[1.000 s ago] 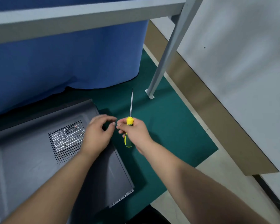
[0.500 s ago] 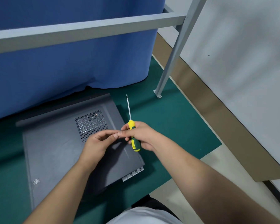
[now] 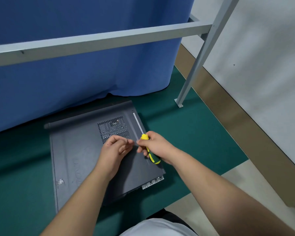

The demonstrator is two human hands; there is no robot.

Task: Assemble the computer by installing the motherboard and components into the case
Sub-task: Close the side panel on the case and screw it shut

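A dark grey computer case (image 3: pixel 78 160) lies flat on the green mat, its side panel up with a perforated vent (image 3: pixel 113 128) near the far right corner. My right hand (image 3: pixel 154 144) grips a screwdriver (image 3: pixel 147 147) with a yellow and green handle; its shaft points away along the case's right edge. My left hand (image 3: pixel 115 149) hovers over the panel just left of it, fingers curled, fingertips close to my right hand's fingers. Something tiny may be pinched between them, too small to tell.
A green mat (image 3: pixel 194 133) covers the floor under the case. A blue curtain (image 3: pixel 83 74) hangs behind, with a grey metal frame rail (image 3: pixel 95 40) across the top and a slanted leg (image 3: pixel 194 70) bolted down at the right. A white wall panel (image 3: pixel 262 65) stands right.
The view has tilted so more of the case shows. The screwdriver shaft now lies over the case's right edge, and both hands stay close together above the panel.
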